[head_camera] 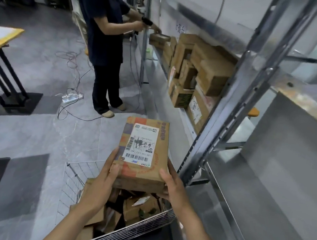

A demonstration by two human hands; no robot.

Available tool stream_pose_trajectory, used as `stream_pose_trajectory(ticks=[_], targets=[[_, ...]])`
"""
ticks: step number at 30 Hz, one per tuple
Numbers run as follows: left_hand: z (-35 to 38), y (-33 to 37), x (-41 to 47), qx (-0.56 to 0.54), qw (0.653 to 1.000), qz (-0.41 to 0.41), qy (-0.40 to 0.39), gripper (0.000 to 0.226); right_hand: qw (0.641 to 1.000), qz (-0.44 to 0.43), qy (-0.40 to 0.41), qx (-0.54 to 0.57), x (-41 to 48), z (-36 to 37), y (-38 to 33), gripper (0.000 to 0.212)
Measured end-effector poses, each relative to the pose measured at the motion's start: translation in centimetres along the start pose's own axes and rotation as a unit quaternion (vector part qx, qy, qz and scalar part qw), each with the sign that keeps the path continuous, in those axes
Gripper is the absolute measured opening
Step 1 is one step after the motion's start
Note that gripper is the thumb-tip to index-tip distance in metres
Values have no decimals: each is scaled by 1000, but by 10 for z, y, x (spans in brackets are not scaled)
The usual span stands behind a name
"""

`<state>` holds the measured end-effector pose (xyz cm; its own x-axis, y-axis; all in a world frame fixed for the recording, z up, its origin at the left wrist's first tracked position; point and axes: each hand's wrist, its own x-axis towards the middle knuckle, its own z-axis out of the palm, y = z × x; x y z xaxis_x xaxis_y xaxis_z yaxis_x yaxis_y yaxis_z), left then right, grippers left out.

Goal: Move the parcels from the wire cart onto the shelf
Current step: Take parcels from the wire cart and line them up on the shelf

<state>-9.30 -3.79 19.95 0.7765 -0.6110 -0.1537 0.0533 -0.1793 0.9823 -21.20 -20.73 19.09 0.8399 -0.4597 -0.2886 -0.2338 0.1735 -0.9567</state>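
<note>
I hold a brown cardboard parcel [144,153] with a white shipping label above the wire cart [74,181]. My left hand [107,175] grips its near left corner, thumb on top. My right hand [172,187] grips the near right corner from the side and below. Several more cardboard parcels [137,207] lie jumbled inside the cart. The metal shelf [275,189] stands to the right, its near bays bare; a stack of brown boxes [196,75] fills a farther bay.
Another person [105,43] in dark clothes stands ahead at the shelf, handling a small box [158,37]. Cables and a power strip [71,97] lie on the grey floor. A yellow-topped stand [0,40] is at the left. A shelf upright [231,99] rises just right of the parcel.
</note>
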Motion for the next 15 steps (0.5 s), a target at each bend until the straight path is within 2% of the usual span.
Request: stream_pose_trajectory(ticks=[6,9,13,15], targets=[[20,14,7,5,998,21,-55,65,992,-39,84,-91,-29,-10,-16,69],[28,20,11,-3,996,21,-84,54,983,-48,148,-97,-46,-9,-20,67],[29,21,10,-9,990,32,-137,57,973,-51,200,-99,-77,9,-28,49],[28,24,6,-20,986,42,-162,47,968,-44,231,-88,-92,21,-28,47]])
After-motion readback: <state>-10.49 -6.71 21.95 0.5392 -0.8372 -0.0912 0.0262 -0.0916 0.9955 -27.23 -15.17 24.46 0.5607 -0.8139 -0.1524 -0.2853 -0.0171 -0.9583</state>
